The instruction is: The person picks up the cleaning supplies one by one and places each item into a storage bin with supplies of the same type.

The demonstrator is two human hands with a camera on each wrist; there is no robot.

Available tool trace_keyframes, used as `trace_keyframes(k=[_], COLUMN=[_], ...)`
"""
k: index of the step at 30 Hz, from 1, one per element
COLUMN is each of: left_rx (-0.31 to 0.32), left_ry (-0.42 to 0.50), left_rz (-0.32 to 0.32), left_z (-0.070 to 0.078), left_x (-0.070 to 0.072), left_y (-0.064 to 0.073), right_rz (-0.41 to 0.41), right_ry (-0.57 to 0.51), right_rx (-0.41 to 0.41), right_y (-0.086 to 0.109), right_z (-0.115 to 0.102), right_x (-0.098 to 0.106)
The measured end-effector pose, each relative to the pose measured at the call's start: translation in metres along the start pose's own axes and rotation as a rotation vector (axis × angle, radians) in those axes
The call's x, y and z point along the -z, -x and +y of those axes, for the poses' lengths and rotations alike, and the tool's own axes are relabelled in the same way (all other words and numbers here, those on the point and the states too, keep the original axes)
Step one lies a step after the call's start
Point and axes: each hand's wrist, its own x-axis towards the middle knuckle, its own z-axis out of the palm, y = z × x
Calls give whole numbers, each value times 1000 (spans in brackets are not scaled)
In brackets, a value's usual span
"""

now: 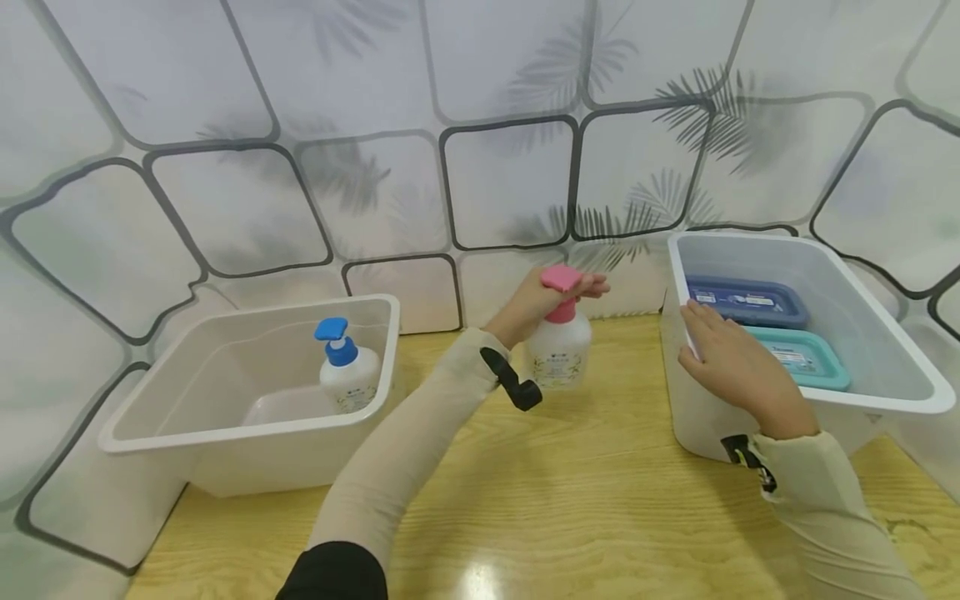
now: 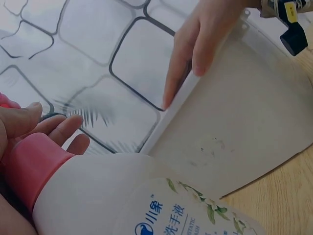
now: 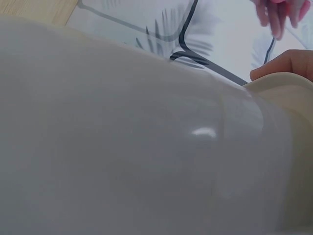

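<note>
A white hand soap bottle (image 1: 558, 350) with a pink pump top (image 1: 561, 277) stands upright in the middle of the head view. My left hand (image 1: 528, 304) holds it by the pink neck, thumb and fingers around either side; the left wrist view shows the pink collar (image 2: 36, 169) close up. On the near left rim of the right-hand bin (image 1: 678, 267) lies my right hand (image 1: 738, 371), its fingers straight along the edge. Inside that bin, beyond the hand, are a dark blue lidded box (image 1: 750, 302) and a teal one (image 1: 802, 358).
At the left stands a beige bin (image 1: 217, 433) holding a soap bottle with a blue pump (image 1: 341, 350). Both bins sit on a wood-grain table (image 1: 540, 500), against a patterned wall covering (image 1: 510, 183).
</note>
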Motion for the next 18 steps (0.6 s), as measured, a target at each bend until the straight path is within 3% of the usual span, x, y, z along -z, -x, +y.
trace_keyframes(k=[9,18], left_rx=[-33,-76], left_ry=[33,65], left_rz=[-5,-14], left_z=[25,39], left_x=[3,7], left_y=[12,22], right_rz=[9,10], right_ry=[14,14], right_rx=[5,2], right_y=[-1,-1], right_z=[-1,-1], right_x=[1,-1])
